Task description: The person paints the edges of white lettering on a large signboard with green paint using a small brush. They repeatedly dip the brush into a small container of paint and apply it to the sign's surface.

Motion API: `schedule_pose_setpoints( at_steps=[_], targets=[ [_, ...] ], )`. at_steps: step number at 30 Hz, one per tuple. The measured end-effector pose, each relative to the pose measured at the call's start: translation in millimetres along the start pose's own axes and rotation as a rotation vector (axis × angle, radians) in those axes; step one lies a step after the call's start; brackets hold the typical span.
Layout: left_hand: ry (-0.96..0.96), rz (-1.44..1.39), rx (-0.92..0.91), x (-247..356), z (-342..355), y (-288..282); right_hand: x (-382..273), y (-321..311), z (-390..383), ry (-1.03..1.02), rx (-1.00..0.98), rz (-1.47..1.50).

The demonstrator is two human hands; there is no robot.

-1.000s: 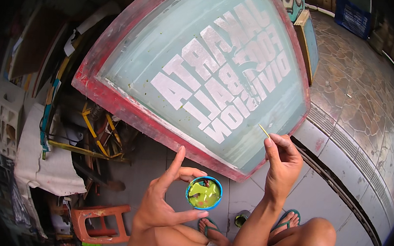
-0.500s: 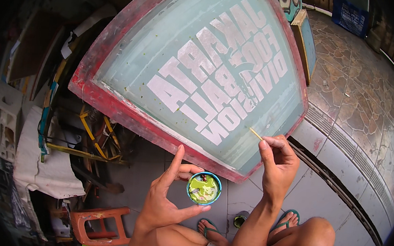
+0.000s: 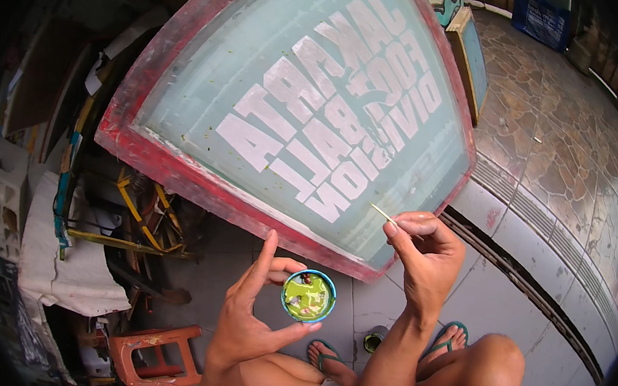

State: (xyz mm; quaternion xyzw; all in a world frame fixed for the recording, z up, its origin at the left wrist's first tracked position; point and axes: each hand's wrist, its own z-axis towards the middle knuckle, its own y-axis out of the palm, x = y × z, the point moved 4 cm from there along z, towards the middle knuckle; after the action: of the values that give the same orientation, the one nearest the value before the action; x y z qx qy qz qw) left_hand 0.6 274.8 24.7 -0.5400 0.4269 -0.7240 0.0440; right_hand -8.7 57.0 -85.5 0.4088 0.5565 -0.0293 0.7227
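Note:
My left hand (image 3: pixel 241 318) grips a small round tub with a blue rim (image 3: pixel 333 297), thumb and fingers around its sides, index finger stretched up toward the frame's lower edge. Glossy green liquid (image 3: pixel 306 288) with a few dark specks lies in the tub. Between thumb and fingers of my right hand (image 3: pixel 430 264) is pinched a thin pale stick (image 3: pixel 382 213). Its tip points up-left over the lower right of a large screen-printing screen (image 3: pixel 185 111). Pale block lettering (image 3: pixel 316 103), reversed, covers the grey-green mesh; the worn frame (image 3: pixel 122 124) is red. Whether the tip touches the mesh, I cannot tell.
An orange plastic stool (image 3: pixel 158 355) stands at lower left, below a white cloth (image 3: pixel 72 247) and cluttered frames. A small dark cup (image 3: pixel 374 339) sits on the tiles between my sandalled feet. A floor track (image 3: pixel 518 296) runs along the right. Another framed screen (image 3: pixel 468 64) leans behind.
Everything in view has shifted slightly left. My right hand has carried the stick left, and its angle is flatter. My left hand keeps its hold on the tub.

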Motion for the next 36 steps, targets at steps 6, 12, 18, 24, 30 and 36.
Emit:
schedule_pose_setpoints(
  at_steps=[6, 12, 18, 24, 30, 36],
  targets=[
    [-0.014, -0.010, 0.059, 0.7, -0.6, 1.4, -2.1, -0.6, 1.7, 0.014, 0.057, -0.233],
    [-0.015, -0.014, 0.060, -0.4, -0.3, 3.6, -0.9, -7.1, 1.9, -0.072, 0.017, -0.085],
    [-0.028, -0.022, 0.053, 0.8, 1.5, 7.1, -4.2, -4.5, -0.1, -0.005, 0.046, 0.108],
    [-0.023, 0.000, 0.016, 0.6, 1.4, 8.0, -1.7, -7.7, 0.2, -0.043, 0.050, 0.207],
    [-0.017, 0.013, -0.021, 3.7, 1.4, 10.3, -4.6, -9.5, 1.7, -0.022, 0.218, 0.038],
    [-0.028, 0.041, -0.045, 5.7, 0.0, 11.9, -1.1, -11.5, 4.6, -0.054, 0.258, 0.123]
  ],
)
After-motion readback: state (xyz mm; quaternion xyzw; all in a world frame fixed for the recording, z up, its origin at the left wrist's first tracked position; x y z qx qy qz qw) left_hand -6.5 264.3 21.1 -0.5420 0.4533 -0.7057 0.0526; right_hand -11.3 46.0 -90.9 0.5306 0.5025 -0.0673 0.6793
